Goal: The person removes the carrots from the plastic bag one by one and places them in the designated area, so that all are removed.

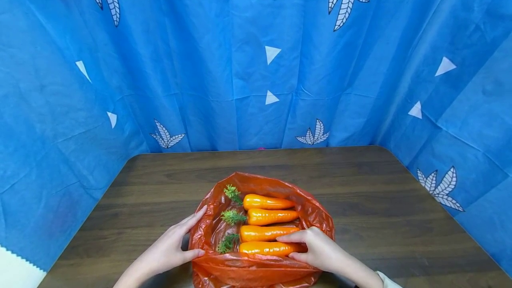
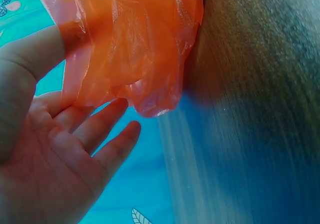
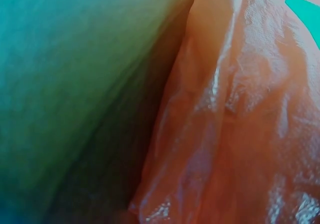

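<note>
A wide-mouthed bag of translucent red plastic (image 1: 256, 272) is sitting on a dark brown wood-grain worktop (image 1: 380, 203), its crumpled rim spreading around 4 glossy, tapering orange carrots. The carrots are lying inside in a row, one beneath another in the head view: the farthest carrot (image 1: 267, 202), the second carrot (image 1: 273, 217), the third carrot (image 1: 263, 233) and the nearest carrot (image 1: 264, 248). Their narrow ends are pointing right, and 3 feathery green tops (image 1: 234, 217) are showing at their broad ends.

Of the 2 bare hands, the left hand (image 1: 170, 250) is resting at the bag's left side, its fingers extending loosely and its thumb standing apart; the left wrist view is showing bag film hanging between thumb and fingers. The right hand (image 1: 320, 250) is reaching over the right rim and pinching the nearest carrot's narrow end between thumb and index finger.

A pale sleeve (image 1: 387, 280) is covering the right wrist. Behind the worktop, a blue fabric curtain with white leaf and triangle prints (image 1: 208, 57) is hanging.
</note>
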Demonstrator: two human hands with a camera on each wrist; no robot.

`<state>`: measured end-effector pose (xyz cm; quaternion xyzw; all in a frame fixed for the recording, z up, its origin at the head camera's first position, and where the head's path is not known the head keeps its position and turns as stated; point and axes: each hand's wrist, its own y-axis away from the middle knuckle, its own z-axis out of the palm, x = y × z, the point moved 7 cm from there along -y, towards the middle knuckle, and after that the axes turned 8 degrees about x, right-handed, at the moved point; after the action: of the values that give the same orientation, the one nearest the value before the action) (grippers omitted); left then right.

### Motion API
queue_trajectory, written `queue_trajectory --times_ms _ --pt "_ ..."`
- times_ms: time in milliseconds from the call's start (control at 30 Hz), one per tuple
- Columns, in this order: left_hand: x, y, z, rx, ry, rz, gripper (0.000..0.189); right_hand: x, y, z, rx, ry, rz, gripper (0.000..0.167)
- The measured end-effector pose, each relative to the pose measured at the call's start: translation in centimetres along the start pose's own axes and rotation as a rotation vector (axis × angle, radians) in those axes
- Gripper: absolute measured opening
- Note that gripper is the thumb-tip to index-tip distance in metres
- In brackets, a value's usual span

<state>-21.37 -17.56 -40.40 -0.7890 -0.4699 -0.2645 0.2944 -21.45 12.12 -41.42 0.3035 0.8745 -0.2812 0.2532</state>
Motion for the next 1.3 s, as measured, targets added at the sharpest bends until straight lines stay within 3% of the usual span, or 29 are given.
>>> queue_trajectory --times_ms 200,433,700,933,1300 --pt "-0.2 0.2 0.2 -0.019 0.026 -0.007 0.086 -0.2 0.3 -0.1 0.034 -0.027 -0.004 0.034" --pt "-0.2 0.3 0.5 -0.025 0.044 0.032 0.085 -0.3 0.7 -0.6 0.076 -0.022 -0.020 0.036" --pt "-0.3 0.2 0.6 -0.030 0.044 0.014 0.085 -0.2 0.6 -1.5 0.087 -0.003 -0.001 0.037" --pt "0.0 -0.1 0.2 0.008 -0.002 0.048 0.083 0.0 0.3 -2.8 0.084 -0.014 0.058 0.036" --pt "-0.1 -0.1 0.2 0.002 -0.009 0.054 0.083 0.6 0.6 -4.5 0.085 0.025 0.121 0.034"
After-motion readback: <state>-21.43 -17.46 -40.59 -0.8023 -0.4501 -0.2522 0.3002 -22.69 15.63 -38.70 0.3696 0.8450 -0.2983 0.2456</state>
